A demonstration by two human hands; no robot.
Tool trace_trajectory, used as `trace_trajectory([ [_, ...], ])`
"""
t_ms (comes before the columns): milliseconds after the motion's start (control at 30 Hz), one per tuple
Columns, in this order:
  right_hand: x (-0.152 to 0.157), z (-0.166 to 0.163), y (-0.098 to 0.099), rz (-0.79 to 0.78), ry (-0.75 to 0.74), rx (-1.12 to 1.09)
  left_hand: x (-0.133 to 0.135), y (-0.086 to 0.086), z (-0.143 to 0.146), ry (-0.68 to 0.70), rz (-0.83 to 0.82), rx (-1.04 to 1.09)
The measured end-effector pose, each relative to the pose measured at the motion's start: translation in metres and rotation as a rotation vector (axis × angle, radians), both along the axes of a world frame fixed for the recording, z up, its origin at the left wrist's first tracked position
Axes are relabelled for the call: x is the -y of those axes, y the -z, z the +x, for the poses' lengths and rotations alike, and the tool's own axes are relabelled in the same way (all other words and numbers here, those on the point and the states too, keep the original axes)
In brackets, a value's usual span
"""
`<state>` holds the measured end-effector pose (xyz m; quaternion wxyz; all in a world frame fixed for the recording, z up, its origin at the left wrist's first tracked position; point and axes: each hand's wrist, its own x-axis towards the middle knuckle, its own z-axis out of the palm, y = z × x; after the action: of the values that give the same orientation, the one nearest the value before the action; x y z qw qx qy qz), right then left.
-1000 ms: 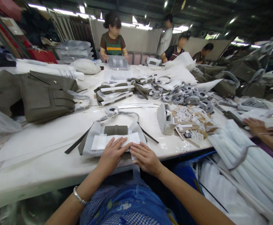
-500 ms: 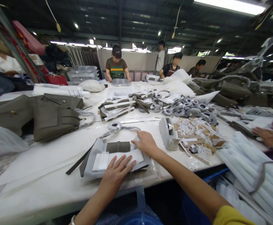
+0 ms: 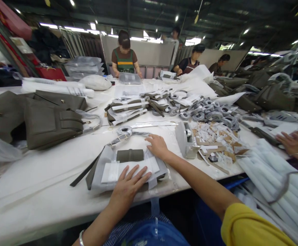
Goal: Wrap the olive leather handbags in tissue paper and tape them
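Note:
An olive-grey handbag lies flat before me, wrapped in translucent sheeting. On top are a white padding sheet and an olive rolled piece with a band round its middle. My left hand rests spread on the white sheet, holding nothing. At the bag's far right edge is my right hand, fingers bent but apart, beside the plastic-wrapped handle; its fingertips touch the handle's end or lie just by it. A dark strap sticks out to the left. Clear tape crosses the near edge.
To the right stand a grey tape dispenser and a heap of tags. Wrapped straps are piled behind. Olive bags lie at left. A co-worker's hands are at far right; other people work across the table.
My right hand has drawn its fingers in slightly at the handle's end. A clear tape strip now shows on the bag's near right edge. My left hand stays on the sheet; the view has shifted slightly.

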<state>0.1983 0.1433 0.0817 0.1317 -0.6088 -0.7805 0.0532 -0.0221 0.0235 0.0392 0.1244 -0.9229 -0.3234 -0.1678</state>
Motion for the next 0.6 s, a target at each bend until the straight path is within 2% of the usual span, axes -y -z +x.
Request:
trace_trajectory([
  [67,0.014,0.006,-0.006,0.077,-0.104,-0.079,0.001,0.0,0.0,-0.008,-0.059,0.005],
  [133,0.037,0.017,-0.011,0.144,-0.295,-0.241,0.002,0.0,0.0,-0.013,-0.105,0.012],
  [200,0.068,0.028,-0.013,0.15,-0.486,-0.376,0.002,0.0,0.0,-0.011,-0.125,0.023],
  [267,0.098,0.036,-0.011,0.111,-0.593,-0.382,0.002,0.0,-0.001,-0.007,-0.134,0.035],
  [400,0.13,0.041,0.003,0.137,-0.668,-0.242,0.002,0.001,-0.001,0.001,-0.166,0.037],
  [500,0.13,0.036,0.014,0.228,-0.671,-0.207,0.003,-0.001,-0.001,0.0,-0.184,0.038],
  [600,0.127,0.03,0.02,0.339,-0.614,-0.276,0.004,-0.004,0.0,-0.015,-0.199,0.031],
])
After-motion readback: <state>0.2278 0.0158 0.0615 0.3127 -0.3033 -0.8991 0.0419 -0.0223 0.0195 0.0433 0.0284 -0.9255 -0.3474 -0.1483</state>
